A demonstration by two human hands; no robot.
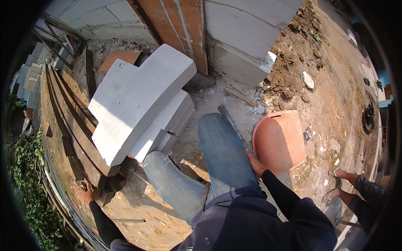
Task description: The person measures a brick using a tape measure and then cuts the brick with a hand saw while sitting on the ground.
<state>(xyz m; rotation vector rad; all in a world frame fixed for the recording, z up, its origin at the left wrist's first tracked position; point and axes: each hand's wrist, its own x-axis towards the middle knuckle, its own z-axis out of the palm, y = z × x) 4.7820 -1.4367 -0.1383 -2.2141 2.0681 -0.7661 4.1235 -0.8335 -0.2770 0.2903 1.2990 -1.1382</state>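
My left hand (86,194) is closed around a small yellow-and-black object (84,185), mostly hidden, beside the near ends of stacked wooden planks (79,142). Beside my right thigh, my right hand (255,164) is closed at the near end of a hand saw (233,123). The saw's toothed blade points away from me along my knee; its handle is hidden by my hand. In front of my left knee, a large white lightweight block (134,92), with a stepped outline, lies tilted on smaller white blocks (171,115).
To my right sits a salmon-orange plastic container (279,142). Ahead rise a block wall (247,25) and an upright brown board (180,25). Soil is heaped at the wall's right (293,62). Another person's legs (351,184) show at far right, and green plants (29,184) at far left.
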